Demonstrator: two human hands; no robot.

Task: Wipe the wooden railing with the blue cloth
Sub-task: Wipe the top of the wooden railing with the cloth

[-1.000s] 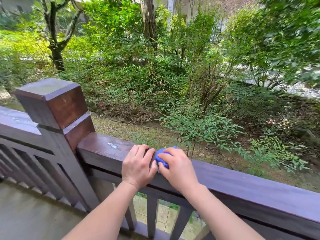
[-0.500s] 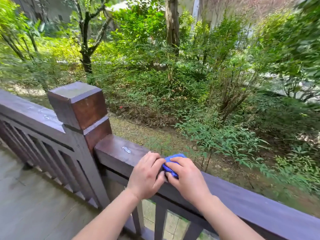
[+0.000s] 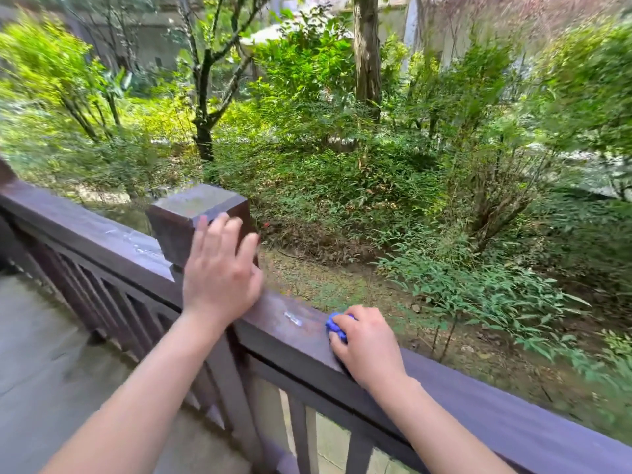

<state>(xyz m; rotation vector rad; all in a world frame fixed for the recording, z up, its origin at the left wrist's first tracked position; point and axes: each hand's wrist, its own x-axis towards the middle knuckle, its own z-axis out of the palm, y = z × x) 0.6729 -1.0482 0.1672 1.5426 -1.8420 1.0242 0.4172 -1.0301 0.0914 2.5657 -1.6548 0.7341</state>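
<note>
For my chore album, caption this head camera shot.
Right hand presses a bunched blue cloth onto the wooden railing; left hand open by the post.

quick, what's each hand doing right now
Left hand: open, fingers spread, holding nothing, in front of the post.
Right hand: closed on the blue cloth, on the railing.

Rail top [image 3: 496, 410] runs wide open to the right; leftward the chunky post [image 3: 191, 222] blocks the way, left hand [image 3: 219, 278] across it.
</note>
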